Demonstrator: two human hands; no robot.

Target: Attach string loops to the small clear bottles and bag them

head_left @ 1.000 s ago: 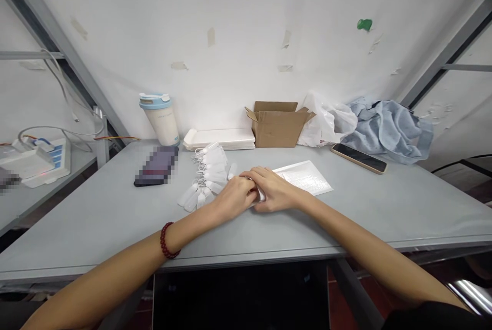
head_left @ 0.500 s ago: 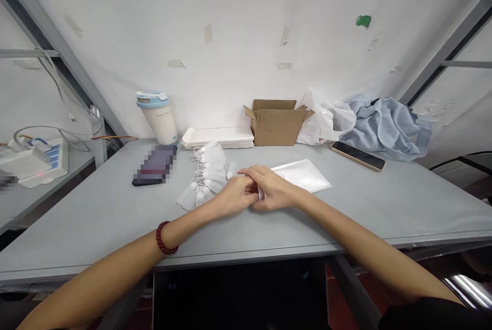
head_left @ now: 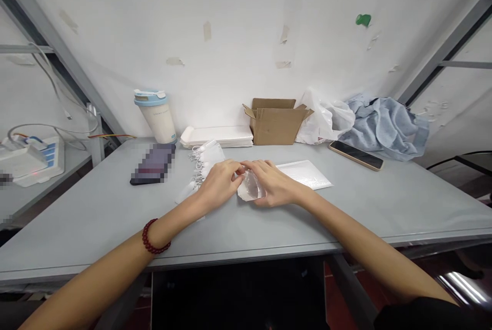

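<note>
My left hand (head_left: 218,184) and my right hand (head_left: 273,184) meet at the middle of the grey table (head_left: 96,227), both with fingers pinched on a small clear plastic bag (head_left: 250,188) held between them. A heap of small white bagged pieces (head_left: 203,162) lies just behind my left hand. A flat white sheet (head_left: 307,173) lies behind my right hand. A red bead bracelet (head_left: 152,238) is on my left wrist.
A pixelated dark phone (head_left: 152,170) lies left of the heap, a lidded cup (head_left: 155,116) behind it. Stacked white trays (head_left: 217,136), an open cardboard box (head_left: 274,121), a plastic bag (head_left: 326,121), blue cloth (head_left: 388,126) and another phone (head_left: 355,155) line the back. A power strip (head_left: 28,160) sits far left.
Both hands rose slightly and moved back toward the heap; the clear bag, mostly hidden under them before, now shows between the fingers.
</note>
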